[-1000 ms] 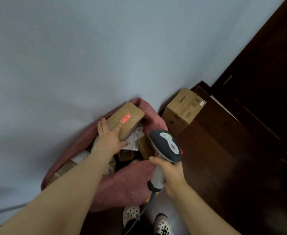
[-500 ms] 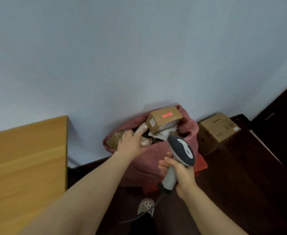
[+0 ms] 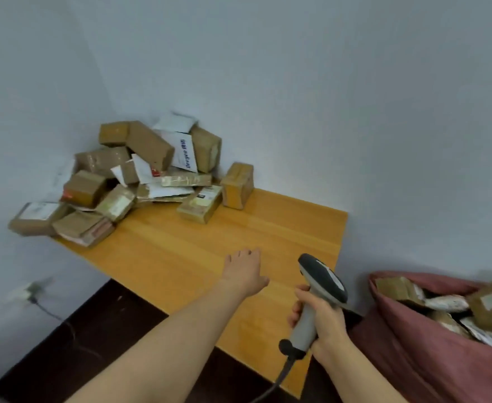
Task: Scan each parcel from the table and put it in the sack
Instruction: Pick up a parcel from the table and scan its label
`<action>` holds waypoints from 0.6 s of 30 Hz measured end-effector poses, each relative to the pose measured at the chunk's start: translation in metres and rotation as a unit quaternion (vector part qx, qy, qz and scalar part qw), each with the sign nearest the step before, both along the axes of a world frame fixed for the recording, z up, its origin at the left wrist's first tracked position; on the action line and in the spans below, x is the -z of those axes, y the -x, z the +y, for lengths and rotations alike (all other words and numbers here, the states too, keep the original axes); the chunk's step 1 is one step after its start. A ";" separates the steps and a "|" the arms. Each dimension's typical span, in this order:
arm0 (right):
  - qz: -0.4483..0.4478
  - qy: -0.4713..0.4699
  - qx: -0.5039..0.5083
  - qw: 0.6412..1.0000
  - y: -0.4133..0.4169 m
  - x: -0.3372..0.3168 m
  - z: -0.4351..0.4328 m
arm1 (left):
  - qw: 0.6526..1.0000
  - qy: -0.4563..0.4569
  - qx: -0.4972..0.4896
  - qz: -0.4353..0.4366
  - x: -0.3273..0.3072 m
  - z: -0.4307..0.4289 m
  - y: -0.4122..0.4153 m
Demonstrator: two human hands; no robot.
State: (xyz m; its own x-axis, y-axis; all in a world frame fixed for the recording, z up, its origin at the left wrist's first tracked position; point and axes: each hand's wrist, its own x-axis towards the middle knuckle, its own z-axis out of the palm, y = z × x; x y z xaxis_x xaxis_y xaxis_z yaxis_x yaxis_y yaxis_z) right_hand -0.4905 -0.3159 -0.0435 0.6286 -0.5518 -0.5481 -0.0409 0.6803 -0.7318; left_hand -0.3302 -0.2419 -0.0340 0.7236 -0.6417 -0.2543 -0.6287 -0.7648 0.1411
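A heap of brown cardboard parcels and white mailers (image 3: 140, 173) lies at the far corner of the wooden table (image 3: 198, 254). My left hand (image 3: 244, 271) reaches out over the bare tabletop with straight fingers, holding nothing, well short of the heap. My right hand (image 3: 323, 318) grips the handle of a grey and black barcode scanner (image 3: 320, 286) above the table's right edge. The dusky pink sack (image 3: 413, 344) stands at the lower right, full of parcels (image 3: 454, 303).
Grey walls close in behind and to the left of the table. The nearest parcels are a flat box (image 3: 201, 203) and an upright box (image 3: 237, 184). The scanner's cable (image 3: 279, 376) hangs down over dark floor. A wall plug (image 3: 28, 290) sits at lower left.
My view swung left from the sack to the table. My left hand let go of the parcel in the sack and now reaches over the tabletop. The scanner stayed in my right hand.
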 end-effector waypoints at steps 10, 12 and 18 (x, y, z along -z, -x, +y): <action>-0.026 -0.007 -0.083 0.996 -0.233 -0.024 0.144 | 0.981 0.055 -0.186 0.012 -0.022 0.231 -0.185; -0.027 -0.007 -0.092 0.995 -0.264 -0.023 0.166 | 0.976 0.054 -0.212 0.016 -0.020 0.263 -0.216; 0.002 0.021 -0.114 0.993 -0.342 -0.012 0.197 | 0.961 0.070 -0.263 0.037 0.005 0.312 -0.288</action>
